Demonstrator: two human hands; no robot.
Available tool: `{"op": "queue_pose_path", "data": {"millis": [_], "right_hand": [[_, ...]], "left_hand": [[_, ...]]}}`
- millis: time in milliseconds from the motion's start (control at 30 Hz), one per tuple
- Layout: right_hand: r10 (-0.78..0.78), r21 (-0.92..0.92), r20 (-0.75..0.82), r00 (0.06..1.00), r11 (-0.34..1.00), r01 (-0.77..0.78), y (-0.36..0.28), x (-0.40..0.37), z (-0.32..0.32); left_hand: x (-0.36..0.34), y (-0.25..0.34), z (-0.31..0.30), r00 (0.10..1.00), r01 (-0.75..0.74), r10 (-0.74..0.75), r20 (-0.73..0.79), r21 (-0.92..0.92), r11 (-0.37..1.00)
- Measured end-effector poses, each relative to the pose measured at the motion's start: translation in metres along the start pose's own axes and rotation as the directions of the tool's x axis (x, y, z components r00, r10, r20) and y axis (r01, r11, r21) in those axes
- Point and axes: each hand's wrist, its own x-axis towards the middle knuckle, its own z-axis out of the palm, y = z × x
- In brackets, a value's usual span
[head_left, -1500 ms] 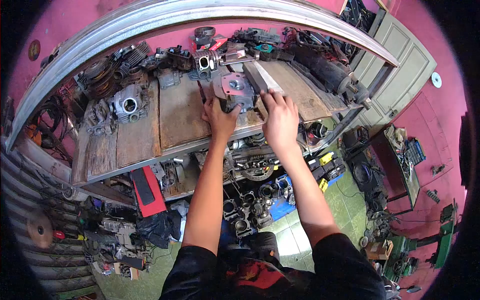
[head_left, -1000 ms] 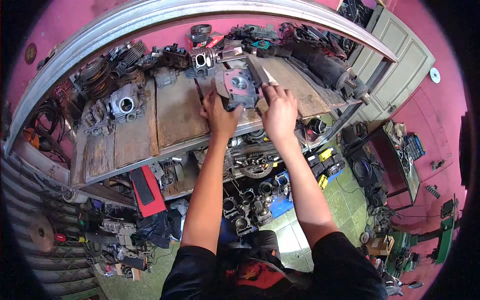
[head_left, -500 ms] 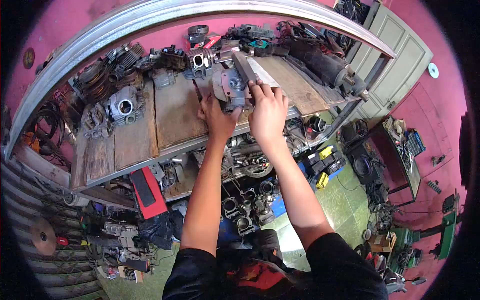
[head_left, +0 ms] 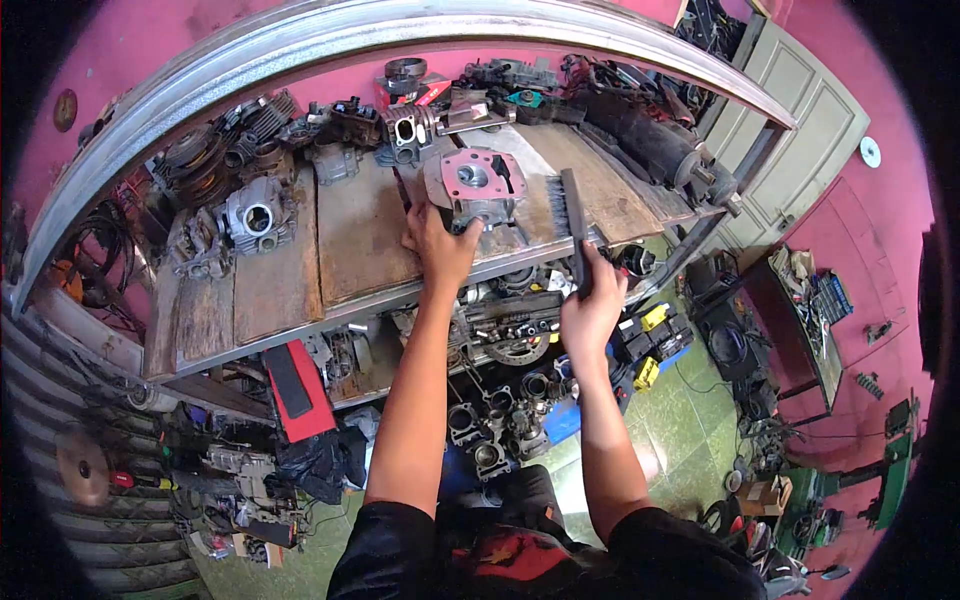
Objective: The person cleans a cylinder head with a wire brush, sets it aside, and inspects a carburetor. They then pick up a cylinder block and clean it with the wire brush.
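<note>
An engine cylinder head with a pinkish top face and a round opening sits near the front edge of the wooden workbench. My left hand is closed around its near left side, with the thumb against the front. My right hand grips the handle of a dark brush to the right of the cylinder head. The brush stands roughly upright in view, its grey bristles facing left, apart from the cylinder head.
Another engine casting lies on the left of the bench. Several greasy engine parts line the back, with a dark exhaust muffler at the right. A metal beam arches above. Cylinder blocks stand below the bench.
My right hand has drawn the brush off the cylinder head, to the right and nearer to me. The pinkish face now shows uncovered. My left hand keeps its hold.
</note>
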Motion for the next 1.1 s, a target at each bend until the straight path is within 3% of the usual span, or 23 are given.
{"op": "queue_pose_path", "data": {"millis": [67, 333, 400, 467, 533, 600, 667, 700, 867, 967, 1067, 1100], "right_hand": [[0.074, -0.019, 0.025, 0.997, 0.997, -0.073, 0.017, 0.009, 0.011], [0.058, -0.104, 0.152, 0.987, 0.994, -0.042, 0.055, 0.051, 0.054], [0.058, -0.245, 0.232, 0.971, 0.97, 0.001, 0.056, 0.061, 0.06], [0.051, -0.208, 0.29, 0.956, 0.978, 0.011, 0.057, 0.066, 0.06], [-0.171, -0.331, 0.162, 0.972, 0.919, 0.217, 0.044, 0.067, 0.059], [-0.202, -0.286, 0.258, 0.945, 0.918, 0.274, 0.029, 0.067, 0.059], [-0.243, -0.111, 0.321, 0.915, 0.95, 0.292, 0.019, 0.064, 0.071], [-0.302, -0.102, 0.308, 0.902, 0.932, 0.347, 0.017, 0.064, 0.081], [-0.308, 0.017, 0.313, 0.899, 0.948, 0.319, 0.022, 0.057, 0.118], [-0.18, 0.119, 0.335, 0.925, 0.982, 0.148, 0.014, 0.056, 0.121], [-0.16, 0.156, 0.287, 0.944, 0.981, 0.119, 0.018, 0.054, 0.135], [-0.164, 0.174, 0.28, 0.946, 0.978, 0.118, 0.017, 0.054, 0.136]], "left_hand": [[0.0, 0.0, 0.0, 1.0, -0.006, 0.006, -0.009, -0.013, 1.0], [0.0, 0.005, -0.005, 1.0, 0.018, -0.018, 0.003, -0.01, 1.0], [-0.001, 0.005, -0.005, 1.0, 0.017, -0.017, 0.013, -0.025, 1.0], [0.0, 0.002, -0.003, 0.999, 0.04, -0.041, 0.036, 0.02, 0.999], [0.001, 0.001, -0.004, 0.998, 0.051, -0.052, 0.045, 0.019, 0.999], [0.002, 0.0, -0.004, 0.996, 0.067, -0.068, 0.054, 0.018, 0.998], [0.003, -0.003, -0.003, 0.991, 0.104, -0.104, 0.09, 0.005, 0.995], [0.003, -0.001, -0.005, 0.99, 0.106, -0.107, 0.093, 0.015, 0.994], [0.004, 0.001, -0.008, 0.986, 0.136, -0.138, 0.091, 0.028, 0.99], [0.001, 0.004, -0.008, 0.994, 0.103, -0.103, 0.048, -0.004, 0.995], [-0.001, 0.008, -0.011, 0.999, -0.013, 0.009, 0.051, 0.078, 0.997], [0.001, 0.008, -0.012, 0.996, -0.038, 0.035, 0.076, 0.029, 0.999]]}}
